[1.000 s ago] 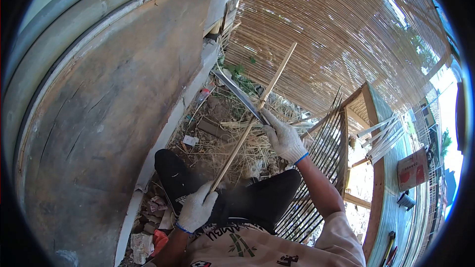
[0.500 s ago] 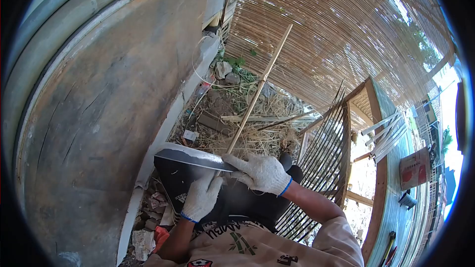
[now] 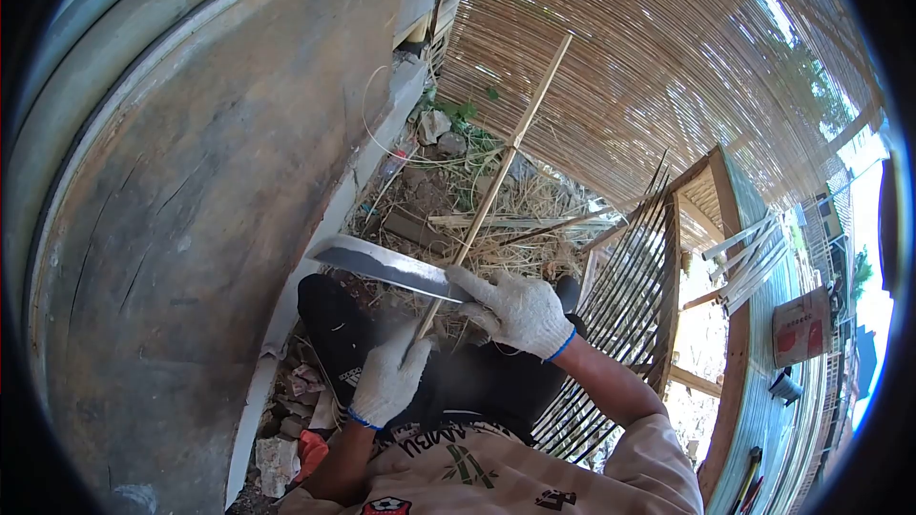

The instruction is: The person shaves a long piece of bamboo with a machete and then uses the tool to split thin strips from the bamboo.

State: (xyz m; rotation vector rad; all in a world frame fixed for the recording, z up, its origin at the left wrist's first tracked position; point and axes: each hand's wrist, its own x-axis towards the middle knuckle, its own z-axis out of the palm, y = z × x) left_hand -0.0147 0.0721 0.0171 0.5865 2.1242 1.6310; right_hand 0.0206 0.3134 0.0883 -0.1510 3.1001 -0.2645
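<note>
While left fingers (image 3: 417, 357) grip strip (image 3: 496, 184) | right fingers (image 3: 474, 288) clasp knife (image 3: 396, 265), edge (image 3: 391, 280) clear of left

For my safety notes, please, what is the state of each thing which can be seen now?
Left hand: gloved, closed around bamboo strip.
Right hand: gloved, closed around knife.
Knife: blade bare, crossing the strip; contact unclear.
Bamboo strip: held, pointing away.
Dry shavings: scattered on ground.
Pale strips: loosely gathered.

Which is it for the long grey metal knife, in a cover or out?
Out: the knife has its blade bare from the white-gloved right hand to the tip.
</note>
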